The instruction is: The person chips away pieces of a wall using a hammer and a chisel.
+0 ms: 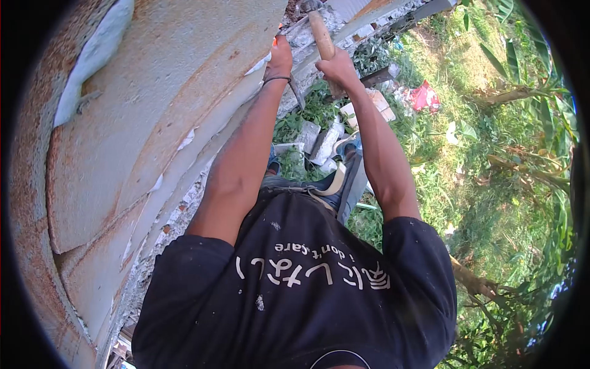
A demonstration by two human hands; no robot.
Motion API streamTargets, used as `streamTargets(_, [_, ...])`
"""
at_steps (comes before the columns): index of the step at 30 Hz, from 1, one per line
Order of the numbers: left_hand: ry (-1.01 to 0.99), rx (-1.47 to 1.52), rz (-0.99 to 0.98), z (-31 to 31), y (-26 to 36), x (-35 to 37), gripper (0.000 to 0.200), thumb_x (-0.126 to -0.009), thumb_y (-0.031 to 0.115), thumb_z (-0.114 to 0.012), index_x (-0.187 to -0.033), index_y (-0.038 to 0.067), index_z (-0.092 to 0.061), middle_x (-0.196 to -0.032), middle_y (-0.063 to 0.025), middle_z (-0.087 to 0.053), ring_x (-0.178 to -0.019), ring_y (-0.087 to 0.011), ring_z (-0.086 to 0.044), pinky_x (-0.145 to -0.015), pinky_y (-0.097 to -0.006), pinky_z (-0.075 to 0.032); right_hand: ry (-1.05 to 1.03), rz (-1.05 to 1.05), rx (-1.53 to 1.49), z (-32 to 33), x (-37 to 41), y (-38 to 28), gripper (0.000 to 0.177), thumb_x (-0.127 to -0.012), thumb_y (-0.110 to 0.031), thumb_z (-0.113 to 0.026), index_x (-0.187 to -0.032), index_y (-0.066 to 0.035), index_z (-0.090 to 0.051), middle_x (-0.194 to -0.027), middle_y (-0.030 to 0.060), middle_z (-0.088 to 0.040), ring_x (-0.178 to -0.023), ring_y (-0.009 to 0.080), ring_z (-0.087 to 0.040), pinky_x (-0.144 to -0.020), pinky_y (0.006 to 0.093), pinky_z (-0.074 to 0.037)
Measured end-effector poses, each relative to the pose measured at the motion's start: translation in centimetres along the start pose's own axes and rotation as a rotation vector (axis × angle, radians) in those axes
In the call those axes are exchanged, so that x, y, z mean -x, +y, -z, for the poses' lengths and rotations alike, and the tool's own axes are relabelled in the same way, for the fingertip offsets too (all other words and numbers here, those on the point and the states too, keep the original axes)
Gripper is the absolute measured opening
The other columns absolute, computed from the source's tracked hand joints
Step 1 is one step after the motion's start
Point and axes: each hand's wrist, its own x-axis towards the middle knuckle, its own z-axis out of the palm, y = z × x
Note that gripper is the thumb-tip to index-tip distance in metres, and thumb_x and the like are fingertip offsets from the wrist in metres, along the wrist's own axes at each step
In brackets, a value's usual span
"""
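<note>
My right hand (338, 67) is closed round the thick wooden handle of a hammer (321, 34). A grey lump at the handle's far end looks like its head, partly cut off by the top of the view. To the left, my left hand (281, 56) is closed against the broken wall edge (301, 37). What its fingers hold is hidden, with a bit of orange showing beside them. Below that wrist, which wears a dark band, a dark pointed metal piece (297, 93) sticks out.
A large stained, peeling wall surface (166, 104) fills the left side. Below my hands lie broken blocks (326, 141) among weeds, near my feet. A red wrapper (424, 97) lies on the grass. Banana-like leaves and branches (522, 163) stand on the right.
</note>
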Motion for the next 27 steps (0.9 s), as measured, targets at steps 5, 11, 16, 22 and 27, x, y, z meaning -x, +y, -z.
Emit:
streamTargets(5, [0.022,-0.035,0.062,0.7,2.0,0.3,0.04,-0.069,0.032,-0.063,-0.093,0.002,-0.057,-0.093,-0.0219,-0.06,-0.088,-0.039,-0.059,-0.077,-0.0467,-0.046,-0.027,0.044,0.052,0.8,-0.1,-0.7,0.033,-0.064,-0.016,-0.058,-0.091,0.003,-0.058,-0.07,0.0168,-0.063,-0.061,0.0257,-0.064,-0.061,0.0363,-0.051])
streamTargets(11, [0.14,-0.081,0.028,0.6,2.1,1.0,0.035,-0.063,0.03,-0.067,-0.079,-0.001,-0.061,-0.083,-0.0223,-0.06,-0.082,-0.0389,-0.058,-0.077,-0.0467,-0.045,-0.129,0.108,0.191,2.5,-0.7,0.3,0.036,-0.064,-0.018,-0.057,-0.093,0.004,-0.058,-0.075,0.0206,-0.064,-0.071,0.0321,-0.065,-0.069,0.0393,-0.051])
streamTargets(16, [0.2,-0.145,0.012,-0.4,1.0,0.4,0.034,-0.064,0.03,-0.067,-0.077,-0.001,-0.062,-0.079,-0.022,-0.061,-0.081,-0.0385,-0.059,-0.076,-0.0469,-0.045,-0.156,0.185,0.208,3.2,-2.1,1.0,0.041,-0.063,-0.018,-0.057,-0.098,0.004,-0.058,-0.087,0.0258,-0.063,-0.085,0.0386,-0.063,-0.078,0.0416,-0.049])
streamTargets(22, [0.344,-0.246,-0.232,-1.0,-0.9,-0.4,0.035,-0.063,0.03,-0.069,-0.078,0.0,-0.063,-0.081,-0.0206,-0.062,-0.082,-0.0377,-0.058,-0.074,-0.0468,-0.044,-0.099,0.212,0.106,2.4,-1.9,1.7,0.042,-0.063,-0.018,-0.057,-0.1,0.003,-0.056,-0.09,0.0256,-0.063,-0.089,0.0413,-0.06,-0.082,0.044,-0.047])
streamTargets(27, [0.314,-0.2,-0.291,-1.1,-1.4,-0.8,0.032,-0.063,0.028,-0.071,-0.082,0.003,-0.065,-0.08,-0.0188,-0.062,-0.078,-0.0354,-0.059,-0.072,-0.0436,-0.045,0.055,0.273,0.004,3.8,3.5,1.6,0.043,-0.062,-0.02,-0.065,-0.098,0.002,-0.056,-0.08,0.0175,-0.062,-0.078,0.0297,-0.062,-0.072,0.0358,-0.049])
